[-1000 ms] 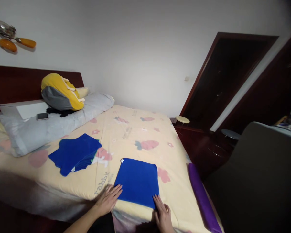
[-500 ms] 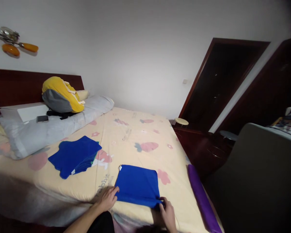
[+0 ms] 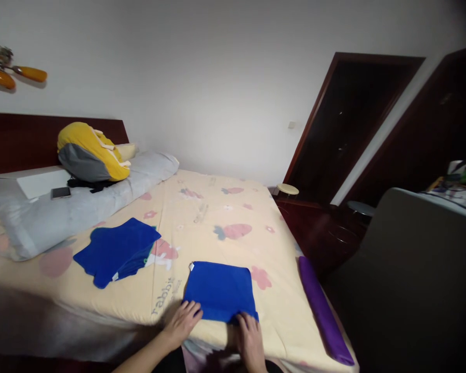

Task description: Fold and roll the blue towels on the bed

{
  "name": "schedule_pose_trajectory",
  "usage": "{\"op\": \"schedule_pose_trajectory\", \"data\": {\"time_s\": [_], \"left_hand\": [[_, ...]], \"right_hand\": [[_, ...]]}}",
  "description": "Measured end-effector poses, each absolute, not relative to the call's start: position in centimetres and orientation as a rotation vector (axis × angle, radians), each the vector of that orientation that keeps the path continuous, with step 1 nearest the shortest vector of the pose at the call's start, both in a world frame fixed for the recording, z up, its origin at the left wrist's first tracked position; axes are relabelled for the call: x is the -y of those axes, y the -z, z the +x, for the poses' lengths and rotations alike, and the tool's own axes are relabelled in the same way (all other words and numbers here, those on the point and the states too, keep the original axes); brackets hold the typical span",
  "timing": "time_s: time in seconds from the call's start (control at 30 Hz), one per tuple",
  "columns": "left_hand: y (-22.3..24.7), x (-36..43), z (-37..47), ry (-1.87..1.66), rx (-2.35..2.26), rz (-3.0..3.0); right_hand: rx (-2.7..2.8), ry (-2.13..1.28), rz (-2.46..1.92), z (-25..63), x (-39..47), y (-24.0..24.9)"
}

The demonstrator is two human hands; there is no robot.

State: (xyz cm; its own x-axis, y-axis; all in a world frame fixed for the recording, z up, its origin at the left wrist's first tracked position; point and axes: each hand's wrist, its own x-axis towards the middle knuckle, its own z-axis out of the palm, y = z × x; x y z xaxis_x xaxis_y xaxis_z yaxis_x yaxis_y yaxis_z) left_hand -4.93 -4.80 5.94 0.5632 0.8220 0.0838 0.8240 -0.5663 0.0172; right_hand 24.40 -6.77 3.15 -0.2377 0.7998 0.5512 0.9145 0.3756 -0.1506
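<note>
A blue cloth (image 3: 220, 290) with a white tag at its far left corner lies flat near the bed's front edge, its near edge folded over in a narrow strip. My left hand (image 3: 184, 320) touches the near left corner, fingers curled on the fabric. At the near right part of the same cloth, my right hand (image 3: 249, 334) presses with bent fingers close together. Whether either hand pinches fabric is hard to tell. To the left, a loose pile of blue cloths (image 3: 118, 251) rests on the patterned bed sheet (image 3: 202, 243).
A purple roll (image 3: 322, 311) lies along the bed's right edge. Behind the pile are a grey bolster (image 3: 81, 207), a phone (image 3: 60, 192), a white box (image 3: 42, 182) and a yellow-grey backpack (image 3: 91, 155). A grey chair back (image 3: 404, 269) and stools (image 3: 287, 189) stand right.
Both hands have moved inward along the cloth's near edge, the right hand to the left and the left hand slightly right. The near edge now lies flatter. The view has shifted slightly.
</note>
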Motion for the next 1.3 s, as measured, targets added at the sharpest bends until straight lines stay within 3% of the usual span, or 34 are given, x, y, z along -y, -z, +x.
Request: {"op": "schedule_pose_trajectory", "data": {"time_s": [0.13, 0.33, 0.8, 1.1, 1.3], "left_hand": [[-5.5, 6.1, -3.3, 0.097, 1.286, -2.859], [-6.9, 6.0, -4.2, 0.178, 1.407, -2.858], [-6.8, 4.5, -8.5, 0.184, 1.512, -2.725], [-8.7, 6.8, -1.4, 0.085, 1.478, -2.937], [-8.0, 6.5, -3.0, 0.076, 1.57, -2.97]], "right_hand": [[2.198, 0.288, -1.407, 21.3, 7.7, -2.9], [2.362, 0.184, -1.334, 20.6, 7.1, -3.7], [2.22, 0.104, -1.724, 29.0, 6.4, -2.0], [2.404, -0.004, -1.464, 20.1, 7.2, -3.9], [2.386, -0.086, -1.488, 19.3, 6.9, -3.4]]}}
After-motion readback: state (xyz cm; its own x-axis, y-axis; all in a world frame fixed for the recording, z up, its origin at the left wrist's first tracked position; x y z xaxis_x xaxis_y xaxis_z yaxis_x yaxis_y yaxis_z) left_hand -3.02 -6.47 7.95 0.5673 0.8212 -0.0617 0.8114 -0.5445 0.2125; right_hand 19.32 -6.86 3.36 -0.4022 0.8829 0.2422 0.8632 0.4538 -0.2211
